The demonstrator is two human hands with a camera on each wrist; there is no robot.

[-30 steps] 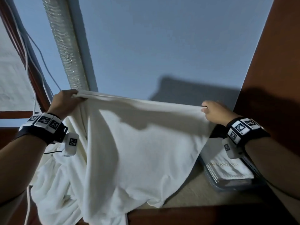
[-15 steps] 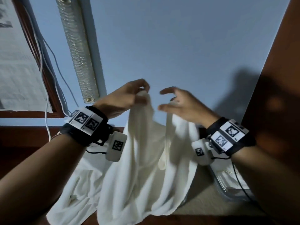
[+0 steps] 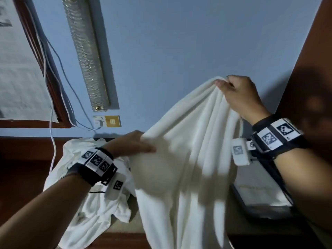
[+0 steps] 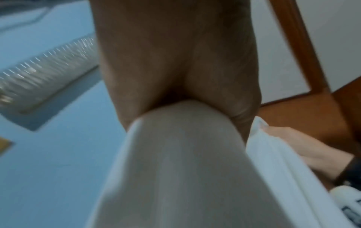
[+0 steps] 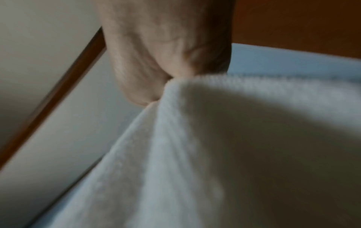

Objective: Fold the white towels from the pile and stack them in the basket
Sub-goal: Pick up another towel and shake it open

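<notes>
Right hand (image 3: 240, 97): clenched on the top of the towel (image 3: 188, 159), fingers pinching a bunched corner; we hold it high against the blue wall (image 3: 179, 51). In the right wrist view the cloth fans out from between the closed fingers (image 5: 171, 64).

Left hand (image 3: 131, 145): lower than the right, thumb and fingers gripping the towel's left edge partway down. In the left wrist view the cloth runs out of the closed hand (image 4: 175, 61) toward the camera, and the right hand shows beyond it holding the other edge.

Towel: white, hangs in long folds from the right hand, drawn sideways to the left hand; its lower part drops past the bottom of the head view.

Pile (image 3: 86, 203): crumpled white cloth left of the towel, under the left forearm, partly hidden by it.

Basket (image 3: 251, 211): right of the towel, below the right wrist; dark rim, a folded white piece (image 3: 256, 193) lies in it. The hanging towel and right arm cover part of it.

Around the towel: silvery duct (image 3: 86, 56) on the wall up and to the left; wall socket (image 3: 106, 121) below the duct; white cables (image 3: 53, 78) further left; brown wooden panel (image 3: 314, 69) to the right.
</notes>
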